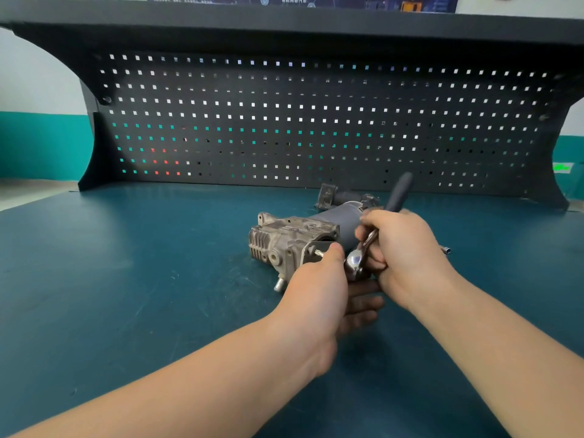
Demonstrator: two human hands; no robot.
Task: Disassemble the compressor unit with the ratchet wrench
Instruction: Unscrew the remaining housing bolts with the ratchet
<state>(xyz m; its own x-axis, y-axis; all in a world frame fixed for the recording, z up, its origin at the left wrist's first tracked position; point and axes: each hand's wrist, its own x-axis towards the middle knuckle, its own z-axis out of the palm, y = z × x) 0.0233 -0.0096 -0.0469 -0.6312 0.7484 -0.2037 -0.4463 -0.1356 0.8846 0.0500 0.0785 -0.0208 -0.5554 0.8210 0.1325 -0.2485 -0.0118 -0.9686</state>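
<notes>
- The left hand (319, 279) is pinching a small silver bit (318, 253), apparently readying it for the tool.
- The right hand (401, 251) is gripping the chrome, black-handled ratchet wrench (355, 260), head down.
- Just beyond, the grey cast-metal compressor unit (284, 241) is lying on the teal workbench (126, 263).

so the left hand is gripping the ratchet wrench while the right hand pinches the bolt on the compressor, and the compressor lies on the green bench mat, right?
The hands are swapped. In the head view the right hand grips the ratchet wrench, and the left hand pinches the bolt on the compressor. The rest holds: the compressor lies on the green bench mat.
</notes>
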